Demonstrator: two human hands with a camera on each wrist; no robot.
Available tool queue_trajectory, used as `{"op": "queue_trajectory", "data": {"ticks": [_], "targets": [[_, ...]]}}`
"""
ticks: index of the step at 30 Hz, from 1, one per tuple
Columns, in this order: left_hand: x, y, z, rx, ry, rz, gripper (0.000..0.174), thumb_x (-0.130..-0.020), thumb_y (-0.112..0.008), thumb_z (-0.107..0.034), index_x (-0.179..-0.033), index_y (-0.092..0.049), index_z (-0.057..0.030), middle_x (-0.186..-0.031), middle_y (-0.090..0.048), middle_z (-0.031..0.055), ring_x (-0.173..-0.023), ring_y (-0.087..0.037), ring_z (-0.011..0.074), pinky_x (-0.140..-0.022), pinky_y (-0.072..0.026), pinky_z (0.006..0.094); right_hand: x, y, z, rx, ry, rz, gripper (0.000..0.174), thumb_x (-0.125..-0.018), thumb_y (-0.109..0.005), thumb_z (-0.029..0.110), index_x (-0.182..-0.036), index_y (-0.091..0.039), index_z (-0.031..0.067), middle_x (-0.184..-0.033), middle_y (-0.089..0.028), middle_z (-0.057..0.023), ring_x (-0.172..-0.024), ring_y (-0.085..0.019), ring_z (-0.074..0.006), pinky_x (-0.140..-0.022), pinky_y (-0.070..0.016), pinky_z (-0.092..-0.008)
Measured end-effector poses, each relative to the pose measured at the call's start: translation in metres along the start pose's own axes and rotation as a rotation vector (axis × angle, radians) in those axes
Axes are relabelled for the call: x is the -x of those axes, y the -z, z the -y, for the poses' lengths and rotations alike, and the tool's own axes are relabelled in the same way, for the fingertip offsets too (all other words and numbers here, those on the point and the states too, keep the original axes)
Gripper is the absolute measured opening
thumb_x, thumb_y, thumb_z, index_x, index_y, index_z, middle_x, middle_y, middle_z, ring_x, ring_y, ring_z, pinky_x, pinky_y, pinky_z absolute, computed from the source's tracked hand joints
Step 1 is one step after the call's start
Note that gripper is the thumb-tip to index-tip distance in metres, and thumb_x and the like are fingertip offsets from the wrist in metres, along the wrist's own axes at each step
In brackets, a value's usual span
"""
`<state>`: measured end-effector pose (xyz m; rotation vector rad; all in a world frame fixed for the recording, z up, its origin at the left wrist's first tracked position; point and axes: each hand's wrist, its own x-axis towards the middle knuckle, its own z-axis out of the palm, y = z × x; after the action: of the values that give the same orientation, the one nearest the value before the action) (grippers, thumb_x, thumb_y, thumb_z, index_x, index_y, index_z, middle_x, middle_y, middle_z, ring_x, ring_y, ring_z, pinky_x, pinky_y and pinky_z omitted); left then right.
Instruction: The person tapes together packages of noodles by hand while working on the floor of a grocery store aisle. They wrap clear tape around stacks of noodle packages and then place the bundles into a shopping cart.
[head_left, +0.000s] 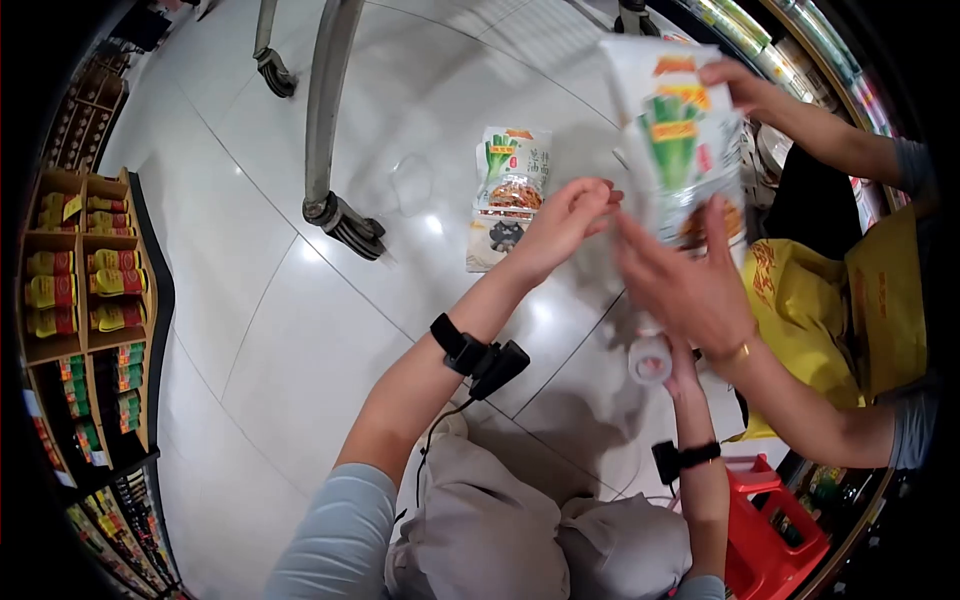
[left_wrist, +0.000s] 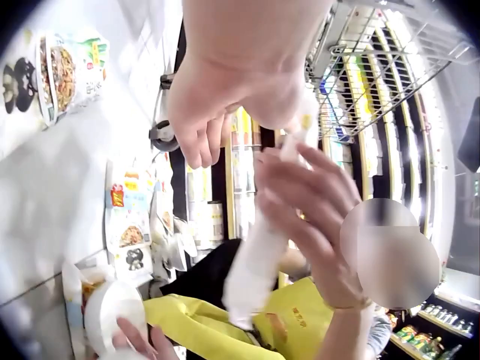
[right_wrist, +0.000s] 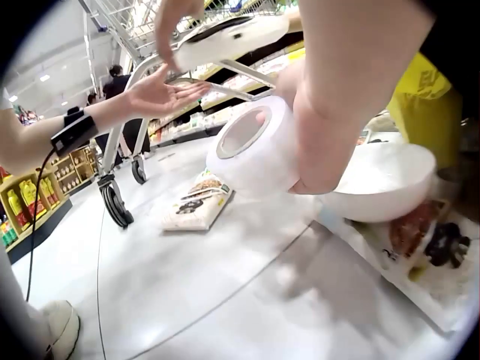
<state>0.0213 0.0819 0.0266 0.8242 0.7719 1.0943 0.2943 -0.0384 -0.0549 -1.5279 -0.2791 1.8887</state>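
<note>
My left hand point(head_left: 572, 225) reaches forward over the floor, palm up with relaxed fingers in the right wrist view, holding nothing. Close to its fingertips is a white noodle packet point(head_left: 672, 135) with a green scallion picture, blurred, between another person's two hands point(head_left: 690, 275). My right hand point(head_left: 682, 372) grips a roll of clear tape point(right_wrist: 259, 154), one fingertip showing inside its core. On the floor past my left hand lie a scallion noodle packet point(head_left: 513, 165) and, partly beneath it, a packet with a dark mushroom picture point(head_left: 490, 245).
A white bowl point(right_wrist: 386, 180) stands by more packets point(right_wrist: 405, 259) near my right hand. Yellow bags point(head_left: 800, 300) and a red stool point(head_left: 765, 530) are at the right. Trolley legs point(head_left: 325, 130) rise ahead; a stocked shelf point(head_left: 90, 260) lines the left.
</note>
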Motion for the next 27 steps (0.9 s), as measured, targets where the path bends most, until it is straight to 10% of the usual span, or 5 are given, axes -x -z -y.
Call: {"op": "queue_trajectory", "data": {"ticks": [4, 8, 19, 24, 27], "targets": [[-0.007, 0.055, 0.042, -0.323, 0.043, -0.323, 0.03, -0.089, -0.051, -0.026, -0.108, -0.051, -0.0023, -0.104, -0.055, 0.0089, -0.093, -0.052, 0.0159, -0.082, -0.0414, 0.028, 0.044, 0.034, -0.025, 0.251, 0.022, -0.027, 0.04, -0.088, -0.045, 0.039, -0.109, -0.054, 0.007, -0.08, -0.061, -0.0034, -0.064, -0.056, -0.009, -0.041, -0.0362, -0.0214], [0.002, 0.143, 0.098, -0.701, -0.144, -0.821, 0.043, -0.078, -0.064, -0.026, -0.108, -0.048, 0.0002, -0.096, -0.055, 0.0131, -0.085, -0.055, 0.023, -0.078, -0.0437, 0.0311, 0.09, 0.059, -0.044, 0.36, 0.002, -0.032, 0.029, -0.091, -0.044, 0.024, -0.109, -0.053, 0.0021, -0.081, -0.063, -0.0068, -0.072, -0.059, -0.0133, -0.064, -0.0458, -0.0237], [-0.051, 0.188, 0.106, -1.053, 0.299, -0.665, 0.08, -0.059, -0.075, -0.048, -0.103, -0.048, 0.0134, -0.092, -0.06, 0.0174, -0.083, -0.059, 0.0242, -0.071, -0.0481, 0.0325, 0.171, 0.164, -0.105, 0.592, 0.23, -0.336, 0.015, -0.088, -0.051, 0.011, -0.09, -0.056, -0.0028, -0.083, -0.06, -0.0093, -0.069, -0.061, -0.0157, -0.061, -0.0466, -0.0265], [-0.041, 0.18, 0.083, -0.501, 0.348, -0.54, 0.083, -0.06, -0.074, -0.049, -0.107, -0.047, 0.0145, -0.091, -0.059, 0.0187, -0.081, -0.058, 0.0236, -0.07, -0.0475, 0.0303, 0.194, 0.174, -0.135, 0.62, 0.293, -0.415, 0.014, -0.087, -0.048, 0.007, -0.088, -0.055, -0.0043, -0.084, -0.061, -0.0113, -0.07, -0.06, -0.0155, -0.063, -0.0463, -0.0258], [-0.026, 0.217, 0.108, -0.912, 0.398, -0.562, 0.066, -0.071, -0.066, -0.04, -0.107, -0.048, 0.0114, -0.095, -0.056, 0.0203, -0.084, -0.056, 0.0251, -0.069, -0.0458, 0.0318, 0.212, 0.173, -0.14, 0.64, 0.317, -0.558, 0.019, -0.088, -0.049, 0.013, -0.091, -0.057, -0.0041, -0.073, -0.063, -0.0098, -0.068, -0.059, -0.0118, -0.061, -0.0449, -0.024]]}}
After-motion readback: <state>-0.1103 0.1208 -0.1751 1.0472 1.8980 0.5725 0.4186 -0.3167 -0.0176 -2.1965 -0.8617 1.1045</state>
